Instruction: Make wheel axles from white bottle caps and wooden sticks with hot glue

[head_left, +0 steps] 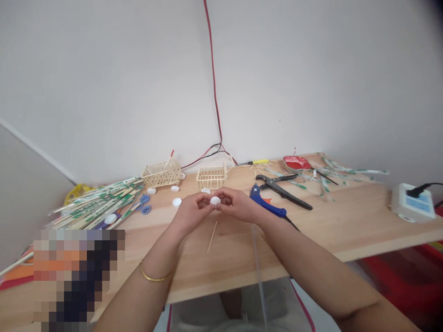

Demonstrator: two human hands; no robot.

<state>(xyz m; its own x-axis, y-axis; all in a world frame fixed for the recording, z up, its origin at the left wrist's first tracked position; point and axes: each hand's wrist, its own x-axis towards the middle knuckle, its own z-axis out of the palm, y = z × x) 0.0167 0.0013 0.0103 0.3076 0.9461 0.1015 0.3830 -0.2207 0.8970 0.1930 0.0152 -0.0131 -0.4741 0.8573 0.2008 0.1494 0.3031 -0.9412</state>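
Between my fingertips, over the middle of the wooden table (194,272), I pinch a small round white cap (215,201). My left hand (192,211) closes on it from the left, and my right hand (238,205) from the right. Just beyond my hands stands a small cart frame of thin sticks (212,177), with another white cap (205,191) in front of it. One loose wooden stick (212,237) lies on the tabletop nearer to me. A blue glue gun (268,204) rests close to my right wrist.
Back left stands a larger stick cart (162,173) with white caps near its base. Packaged chopsticks (100,203) and blue discs (145,205) lie left. Black cutters (284,190), a red dish (296,163), wrappers (327,184) and a white power box (412,203) are right.
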